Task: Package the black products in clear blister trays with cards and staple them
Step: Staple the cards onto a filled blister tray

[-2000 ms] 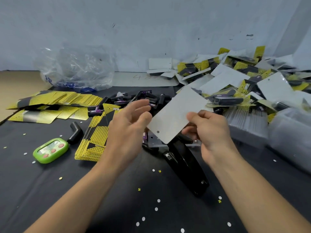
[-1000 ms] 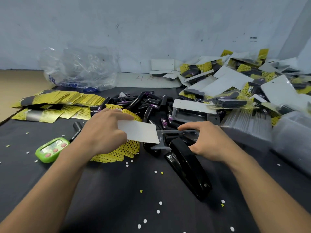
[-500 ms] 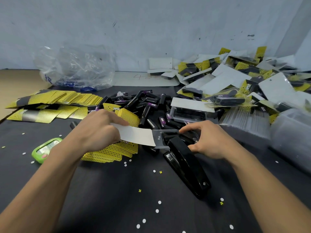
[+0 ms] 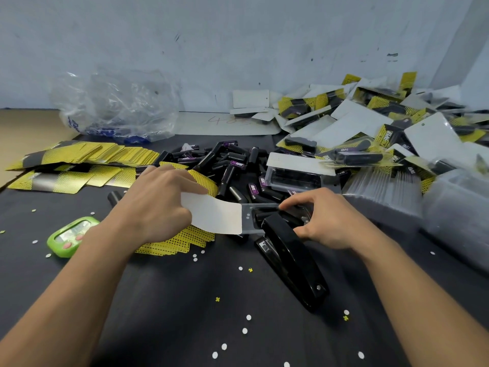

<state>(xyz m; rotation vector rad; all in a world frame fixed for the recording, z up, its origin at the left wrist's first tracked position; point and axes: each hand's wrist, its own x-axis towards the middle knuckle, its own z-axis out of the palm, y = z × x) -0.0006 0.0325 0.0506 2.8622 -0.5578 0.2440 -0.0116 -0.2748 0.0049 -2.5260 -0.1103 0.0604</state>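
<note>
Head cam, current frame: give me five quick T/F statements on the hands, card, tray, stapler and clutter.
1. The left hand pinches the white card. True.
2. The right hand is empty. False: it grips the clear blister tray at the front end of the stapler.
3. The green handheld device lies right of the stapler. False: it lies to the left of it, beyond the left hand.
4. Finished packs are heaped at far right. True.
5. The loose black products sit inside the plastic bag. False: they lie piled on the table beyond the hands.
</note>
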